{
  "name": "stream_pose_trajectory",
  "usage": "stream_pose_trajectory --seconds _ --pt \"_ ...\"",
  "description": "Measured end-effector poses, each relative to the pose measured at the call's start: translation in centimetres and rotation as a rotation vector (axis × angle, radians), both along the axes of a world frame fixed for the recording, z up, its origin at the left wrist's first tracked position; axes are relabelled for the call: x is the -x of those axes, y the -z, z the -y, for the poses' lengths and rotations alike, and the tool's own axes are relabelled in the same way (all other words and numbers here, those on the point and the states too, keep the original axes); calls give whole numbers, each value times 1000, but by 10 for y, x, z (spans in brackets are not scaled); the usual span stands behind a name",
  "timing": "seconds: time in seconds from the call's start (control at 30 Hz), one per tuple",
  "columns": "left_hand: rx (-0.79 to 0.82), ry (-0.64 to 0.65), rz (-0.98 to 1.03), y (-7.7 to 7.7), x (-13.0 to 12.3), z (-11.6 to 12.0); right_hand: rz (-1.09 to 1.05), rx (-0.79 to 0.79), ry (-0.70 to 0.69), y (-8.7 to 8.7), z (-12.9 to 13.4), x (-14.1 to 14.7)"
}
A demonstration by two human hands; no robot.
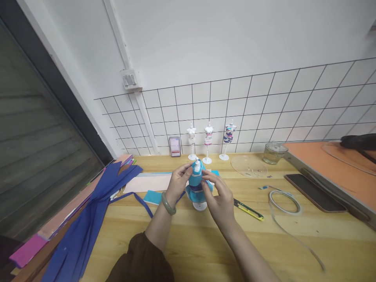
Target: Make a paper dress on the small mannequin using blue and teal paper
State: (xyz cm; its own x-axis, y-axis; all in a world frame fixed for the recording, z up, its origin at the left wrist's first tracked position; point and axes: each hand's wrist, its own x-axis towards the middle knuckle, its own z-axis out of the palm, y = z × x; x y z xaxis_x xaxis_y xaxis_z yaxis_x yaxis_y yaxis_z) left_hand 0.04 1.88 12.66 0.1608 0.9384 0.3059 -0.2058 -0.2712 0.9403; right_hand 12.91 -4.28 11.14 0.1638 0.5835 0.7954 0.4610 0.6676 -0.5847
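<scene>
A miniature dress form (197, 165) stands upright on its round white base, wearing a bright blue doll dress (196, 180) with white edging, a dark blue waist band and a flared skirt. My left hand (178, 181), with a green bangle on the wrist, has its thumb and fingers closed on the left side of the bodice. On the right side, the thumb and fingers of my right hand (220, 196) pinch the dress near the chest and waist. The exact fingertip contact is partly hidden. A dark blue strip (143, 204) trails on the table left of the skirt.
Three small dress forms (208, 135) stand by the wall beside a phone (175, 147). Yellow-handled snips (249, 210), a coil of clear tubing (284, 201), a clear plate (249, 166), a glass cup (274, 152) and a dark phone (314, 192) lie rightward. Blue fabric (88, 219) covers the left edge.
</scene>
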Motion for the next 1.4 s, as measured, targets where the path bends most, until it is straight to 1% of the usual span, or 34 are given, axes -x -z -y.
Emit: stream_pose_trajectory --seconds 0.13,0.33,0.43,0.5,0.67,0.8,1.03,1.17,1.23,1.33,1.4 --pt "-47 -21 -39 -1 -5 6 -3 -12 12 0 2 -4" --pt "-108 -148 -107 -1 -14 20 -1 4 54 -1 4 -9" --pt "-113 -195 -139 -1 -15 22 9 24 47 -2 3 -9" --pt "-110 -217 -119 -1 -15 22 26 30 34 -2 2 -9" --pt "-98 -207 -19 0 -11 17 57 24 29 -2 0 -7" --pt "-72 -168 13 -4 -8 9 60 38 30 0 -1 -6" --pt "-46 -170 -29 -9 -5 0 48 83 42 5 -4 -4" --pt "-54 -205 -82 -11 -4 -2 149 49 103 6 -5 -3" --pt "-64 -209 -104 -14 -3 -3 188 24 109 7 -4 -3" --pt "-63 -202 -116 -19 -2 -4 131 46 111 9 -2 -7" --pt "-64 -201 -123 -22 -1 -6 70 77 138 10 -2 -11"
